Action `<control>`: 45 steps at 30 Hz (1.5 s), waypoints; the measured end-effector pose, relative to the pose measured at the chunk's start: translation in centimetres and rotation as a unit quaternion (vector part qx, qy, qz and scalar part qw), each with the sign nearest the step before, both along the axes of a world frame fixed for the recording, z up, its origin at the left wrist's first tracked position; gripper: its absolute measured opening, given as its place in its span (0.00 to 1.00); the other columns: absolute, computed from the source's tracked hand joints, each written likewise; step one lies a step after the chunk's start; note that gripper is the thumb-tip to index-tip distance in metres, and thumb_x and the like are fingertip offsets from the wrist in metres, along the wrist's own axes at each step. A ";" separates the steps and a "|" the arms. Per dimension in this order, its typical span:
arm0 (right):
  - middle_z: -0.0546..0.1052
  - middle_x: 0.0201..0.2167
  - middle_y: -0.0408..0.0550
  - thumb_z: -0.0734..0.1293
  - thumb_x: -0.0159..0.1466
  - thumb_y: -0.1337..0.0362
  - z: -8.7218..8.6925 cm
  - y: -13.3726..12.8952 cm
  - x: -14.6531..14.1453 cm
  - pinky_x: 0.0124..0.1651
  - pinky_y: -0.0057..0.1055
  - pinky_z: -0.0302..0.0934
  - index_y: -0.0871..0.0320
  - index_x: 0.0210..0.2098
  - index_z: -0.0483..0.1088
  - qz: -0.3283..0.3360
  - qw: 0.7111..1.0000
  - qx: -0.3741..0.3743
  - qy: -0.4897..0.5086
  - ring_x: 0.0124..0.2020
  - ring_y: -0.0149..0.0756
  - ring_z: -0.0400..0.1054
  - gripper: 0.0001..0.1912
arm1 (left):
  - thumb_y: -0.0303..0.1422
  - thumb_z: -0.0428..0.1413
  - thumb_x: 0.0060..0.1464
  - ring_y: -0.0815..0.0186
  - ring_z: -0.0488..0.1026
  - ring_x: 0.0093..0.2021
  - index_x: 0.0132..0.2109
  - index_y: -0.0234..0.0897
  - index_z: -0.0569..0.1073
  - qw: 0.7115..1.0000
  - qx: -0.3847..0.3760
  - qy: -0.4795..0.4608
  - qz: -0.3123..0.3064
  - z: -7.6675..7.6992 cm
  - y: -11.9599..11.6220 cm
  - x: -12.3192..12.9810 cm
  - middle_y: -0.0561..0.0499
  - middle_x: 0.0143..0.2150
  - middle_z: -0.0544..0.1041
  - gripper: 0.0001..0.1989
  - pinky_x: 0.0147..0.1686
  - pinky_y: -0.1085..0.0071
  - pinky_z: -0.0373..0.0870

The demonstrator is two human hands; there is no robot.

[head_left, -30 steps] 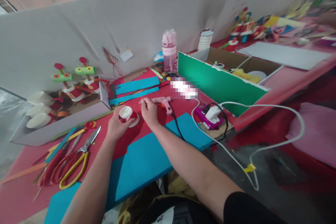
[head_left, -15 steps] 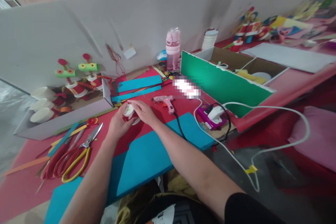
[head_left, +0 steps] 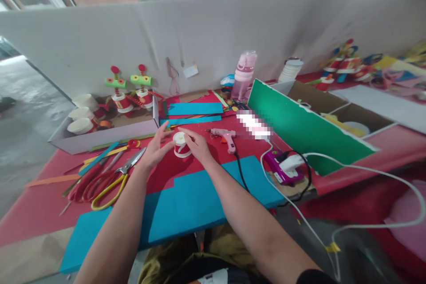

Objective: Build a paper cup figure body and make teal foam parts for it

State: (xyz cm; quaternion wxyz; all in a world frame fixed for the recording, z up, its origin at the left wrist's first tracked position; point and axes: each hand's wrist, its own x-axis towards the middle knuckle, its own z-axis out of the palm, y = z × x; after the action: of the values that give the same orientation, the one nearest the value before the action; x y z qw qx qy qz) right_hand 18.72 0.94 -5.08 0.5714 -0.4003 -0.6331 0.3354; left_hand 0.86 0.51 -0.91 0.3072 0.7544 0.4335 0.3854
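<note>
Red and white, an upturned paper cup (head_left: 181, 147) stands between the hands on the red tabletop (head_left: 196, 165). The left hand (head_left: 155, 150) is spread, thumb beside the cup, contact unclear; the right hand (head_left: 199, 145), loosely curved, touches the cup's top edge. Red surface separates the cup from a blue sheet (head_left: 193, 204) lining the near table edge. Rightward lie a pink glue gun (head_left: 226, 136), then a green panel (head_left: 299, 126).

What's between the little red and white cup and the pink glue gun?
In the head view, your right hand comes first beside the red and white cup, then bare red tabletop up to the pink glue gun.
</note>
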 end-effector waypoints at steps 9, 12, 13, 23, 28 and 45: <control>0.76 0.53 0.44 0.58 0.66 0.60 0.0 -0.3 -0.1 0.58 0.35 0.61 0.51 0.52 0.74 0.014 1.000 -0.022 -0.005 0.55 0.38 0.69 0.19 | 0.36 0.59 0.50 0.58 0.74 0.48 0.55 0.39 0.71 0.999 0.000 0.051 -0.017 -0.1 -0.6 -1.3 0.46 0.50 0.78 0.24 0.50 0.61 0.70; 0.76 0.53 0.44 0.57 0.67 0.58 0.0 -0.3 -0.1 0.59 0.37 0.61 0.51 0.53 0.73 0.010 1.000 -0.025 -0.016 0.56 0.39 0.69 0.20 | 0.36 0.59 0.49 0.59 0.75 0.45 0.54 0.38 0.72 0.997 -0.001 0.074 -0.024 -0.2 -0.7 -0.9 0.46 0.49 0.78 0.23 0.48 0.62 0.71; 0.76 0.53 0.44 0.57 0.67 0.58 0.1 -0.4 -0.1 0.59 0.37 0.61 0.52 0.53 0.73 0.008 0.999 -0.023 -0.021 0.56 0.39 0.68 0.20 | 0.36 0.59 0.49 0.59 0.75 0.45 0.54 0.38 0.72 0.996 -0.003 0.079 -0.029 -0.2 -0.7 -0.8 0.46 0.49 0.78 0.23 0.47 0.62 0.71; 0.75 0.54 0.49 0.55 0.67 0.56 0.9 -1.1 -0.3 0.58 0.37 0.61 0.55 0.52 0.73 -0.018 0.997 -0.013 -0.068 0.56 0.40 0.68 0.22 | 0.31 0.61 0.47 0.60 0.75 0.45 0.55 0.37 0.71 0.992 0.026 0.118 -0.038 -1.2 0.4 -0.5 0.47 0.49 0.78 0.26 0.46 0.66 0.69; 0.76 0.53 0.47 0.55 0.68 0.56 0.8 -1.1 -0.2 0.57 0.36 0.62 0.54 0.52 0.73 -0.024 0.996 -0.015 -0.088 0.55 0.39 0.69 0.22 | 0.30 0.61 0.47 0.61 0.75 0.44 0.53 0.36 0.71 0.991 0.038 0.124 -0.041 -1.2 0.5 -0.5 0.47 0.47 0.79 0.24 0.44 0.67 0.69; 0.77 0.51 0.47 0.53 0.69 0.56 0.4 -0.9 -0.3 0.59 0.36 0.60 0.54 0.51 0.73 -0.053 0.992 0.000 -0.116 0.55 0.40 0.68 0.22 | 0.29 0.61 0.46 0.62 0.75 0.41 0.53 0.37 0.72 0.991 0.049 0.123 -0.029 -1.4 0.5 -0.4 0.49 0.44 0.79 0.24 0.42 0.69 0.69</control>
State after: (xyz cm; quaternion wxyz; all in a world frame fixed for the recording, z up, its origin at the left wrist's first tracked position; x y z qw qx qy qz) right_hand 18.43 0.00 -4.69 0.5112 -0.4689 -0.6732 0.2561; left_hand 0.50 0.99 -2.31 0.2254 0.8225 0.4262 0.3017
